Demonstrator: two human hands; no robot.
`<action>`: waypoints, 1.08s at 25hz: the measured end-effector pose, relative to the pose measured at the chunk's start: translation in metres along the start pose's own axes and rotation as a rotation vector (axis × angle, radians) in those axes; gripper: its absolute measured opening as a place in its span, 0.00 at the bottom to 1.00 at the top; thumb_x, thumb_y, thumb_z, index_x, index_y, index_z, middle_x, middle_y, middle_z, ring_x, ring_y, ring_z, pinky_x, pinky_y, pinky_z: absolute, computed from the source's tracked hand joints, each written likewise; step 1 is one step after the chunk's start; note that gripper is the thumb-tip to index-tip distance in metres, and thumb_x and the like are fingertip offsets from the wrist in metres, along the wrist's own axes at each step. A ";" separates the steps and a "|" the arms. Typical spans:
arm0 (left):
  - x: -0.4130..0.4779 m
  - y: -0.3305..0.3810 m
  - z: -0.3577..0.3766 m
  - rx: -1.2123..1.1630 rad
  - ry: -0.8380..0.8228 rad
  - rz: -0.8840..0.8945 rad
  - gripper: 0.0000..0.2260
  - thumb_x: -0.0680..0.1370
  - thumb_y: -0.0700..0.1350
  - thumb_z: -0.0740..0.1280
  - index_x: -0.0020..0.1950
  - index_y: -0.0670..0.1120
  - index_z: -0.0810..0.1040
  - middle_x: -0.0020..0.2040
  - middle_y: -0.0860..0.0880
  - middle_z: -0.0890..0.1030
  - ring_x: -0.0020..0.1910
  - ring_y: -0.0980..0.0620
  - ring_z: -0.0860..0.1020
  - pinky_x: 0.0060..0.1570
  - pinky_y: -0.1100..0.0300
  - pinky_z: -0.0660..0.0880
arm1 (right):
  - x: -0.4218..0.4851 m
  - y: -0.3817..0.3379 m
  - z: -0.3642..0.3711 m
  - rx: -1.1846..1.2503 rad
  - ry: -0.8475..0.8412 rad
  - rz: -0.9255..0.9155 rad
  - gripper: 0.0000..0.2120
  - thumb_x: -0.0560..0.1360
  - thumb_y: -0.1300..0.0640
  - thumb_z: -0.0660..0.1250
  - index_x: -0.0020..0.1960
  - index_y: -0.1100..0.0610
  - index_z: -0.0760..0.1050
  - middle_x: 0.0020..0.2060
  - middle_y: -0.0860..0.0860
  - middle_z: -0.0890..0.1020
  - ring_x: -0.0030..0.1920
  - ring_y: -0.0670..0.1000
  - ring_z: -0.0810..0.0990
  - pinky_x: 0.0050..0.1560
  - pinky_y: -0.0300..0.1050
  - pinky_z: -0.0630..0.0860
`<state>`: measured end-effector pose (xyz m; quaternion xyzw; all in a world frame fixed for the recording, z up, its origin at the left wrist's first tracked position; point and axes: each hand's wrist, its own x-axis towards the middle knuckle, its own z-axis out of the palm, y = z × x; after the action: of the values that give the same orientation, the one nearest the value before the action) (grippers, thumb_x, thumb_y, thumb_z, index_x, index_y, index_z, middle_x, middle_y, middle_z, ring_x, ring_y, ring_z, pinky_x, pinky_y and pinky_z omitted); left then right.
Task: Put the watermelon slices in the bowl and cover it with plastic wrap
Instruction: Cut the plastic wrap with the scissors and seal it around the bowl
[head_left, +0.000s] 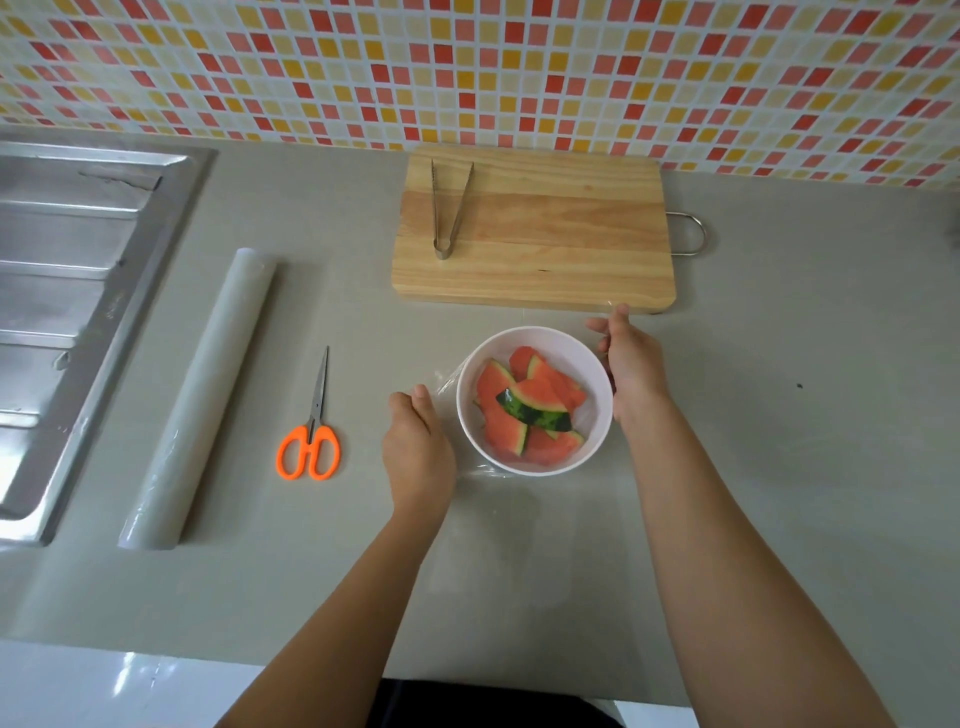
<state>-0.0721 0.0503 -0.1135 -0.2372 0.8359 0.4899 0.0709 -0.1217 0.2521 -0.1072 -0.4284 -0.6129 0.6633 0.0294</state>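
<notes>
A white bowl (597, 374) stands on the grey counter and holds several watermelon slices (524, 408), red flesh with green rind. A clear sheet of plastic wrap (448, 383) lies over the bowl, with creases showing at its left and near edges. My left hand (418, 447) is just left of the bowl, fingers curled on the sheet's edge. At the bowl's far right, my right hand (631, 364) pinches the sheet's far corner near the cutting board.
The plastic wrap roll (200, 395) lies at the left beside a steel sink drainer (67, 291). Orange-handled scissors (310, 441) lie between the roll and my left hand. Behind the bowl, a wooden cutting board (545, 249) carries metal tongs (449, 208).
</notes>
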 end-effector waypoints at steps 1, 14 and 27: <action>-0.001 -0.001 0.001 0.027 0.006 0.006 0.16 0.82 0.54 0.49 0.36 0.51 0.60 0.33 0.50 0.72 0.32 0.54 0.70 0.28 0.58 0.60 | 0.000 0.001 0.001 -0.005 0.002 -0.001 0.21 0.78 0.44 0.56 0.33 0.51 0.78 0.25 0.46 0.69 0.20 0.43 0.68 0.30 0.40 0.67; 0.014 -0.014 -0.015 0.601 0.224 0.198 0.06 0.79 0.35 0.54 0.52 0.38 0.69 0.48 0.39 0.74 0.45 0.37 0.74 0.37 0.48 0.67 | -0.002 -0.003 0.001 -0.021 -0.026 -0.008 0.21 0.79 0.45 0.56 0.34 0.50 0.79 0.25 0.46 0.68 0.19 0.41 0.67 0.29 0.39 0.68; 0.001 0.016 0.021 -0.563 -0.386 0.191 0.20 0.81 0.56 0.47 0.66 0.52 0.72 0.62 0.53 0.77 0.62 0.59 0.75 0.60 0.62 0.72 | -0.005 0.000 0.002 -0.006 0.005 -0.025 0.21 0.80 0.46 0.54 0.37 0.49 0.79 0.25 0.46 0.68 0.17 0.40 0.67 0.20 0.30 0.65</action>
<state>-0.0832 0.0741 -0.1116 -0.0715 0.6577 0.7413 0.1132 -0.1202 0.2481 -0.1046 -0.4225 -0.6200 0.6600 0.0380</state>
